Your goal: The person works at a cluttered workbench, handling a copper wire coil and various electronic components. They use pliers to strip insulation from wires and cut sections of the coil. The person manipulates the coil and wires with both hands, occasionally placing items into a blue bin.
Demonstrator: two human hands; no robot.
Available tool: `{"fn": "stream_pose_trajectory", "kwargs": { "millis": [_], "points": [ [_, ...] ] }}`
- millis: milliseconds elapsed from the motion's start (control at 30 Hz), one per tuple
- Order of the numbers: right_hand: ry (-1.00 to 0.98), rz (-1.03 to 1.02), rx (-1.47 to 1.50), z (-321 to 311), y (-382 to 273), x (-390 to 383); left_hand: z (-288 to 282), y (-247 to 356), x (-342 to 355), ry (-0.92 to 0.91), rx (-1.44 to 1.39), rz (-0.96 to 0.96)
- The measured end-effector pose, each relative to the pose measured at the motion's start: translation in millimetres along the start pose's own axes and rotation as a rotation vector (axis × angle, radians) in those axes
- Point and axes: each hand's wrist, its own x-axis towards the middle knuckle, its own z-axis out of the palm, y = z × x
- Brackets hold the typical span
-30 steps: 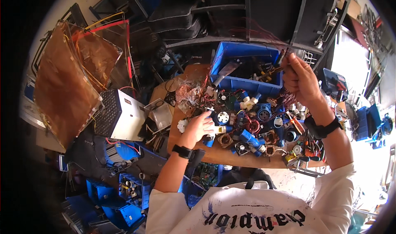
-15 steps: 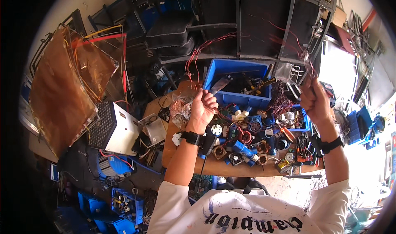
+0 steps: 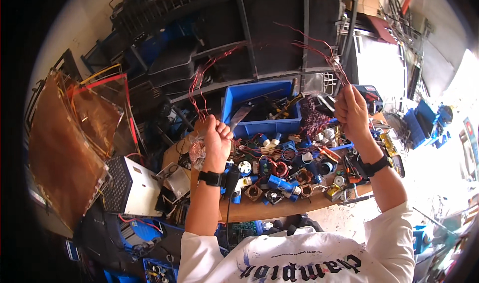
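My left hand is closed, fingers pinched on one end of a bundle of thin red wires that arches up and away from it. Across the bench, my right hand is raised and closed in a fist around the other end of the red wires. A small pale piece sits among the strands just above that fist, too small to name. Between the hands the wires look faint against the dark rack. Both hands are above the cluttered wooden workbench.
A blue bin with hand tools stands at the back of the bench. Blue plugs, copper coils and loose parts crowd the top. A perforated metal case and a brown sheet panel stand left. A dark metal rack rises behind.
The whole view has shifted, with the bench and both hands now farther left in the picture. The wires by my right hand are less blurred. Both hands keep their hold.
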Motion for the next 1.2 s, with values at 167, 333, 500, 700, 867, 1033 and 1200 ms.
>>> {"fn": "stream_pose_trajectory", "kwargs": {
  "millis": [167,333,500,700,867,1033,1200],
  "points": [
    [-0.041,-0.012,-0.063,10,-20,13,-29,-10,-11,-0.113,0.343,-0.253],
    [-0.124,0.028,-0.244,20,-27,26,-8,7,-36,-0.064,1.204,-0.075],
    [-0.171,-0.088,-0.719,37,-19,37,89,55,-84,-0.070,1.206,1.000],
    [-0.291,-0.172,-1.035,74,-27,36,171,101,-77,-0.499,1.668,1.517],
    [-0.337,-0.240,-1.056,87,-30,31,159,101,-56,-0.601,1.833,0.997],
    [-0.398,-0.276,-0.976,81,-30,33,145,88,-52,-0.631,1.588,1.132],
    [-0.467,-0.242,-0.862,76,-20,38,153,82,-58,-0.637,1.535,0.863]
  ]
}}
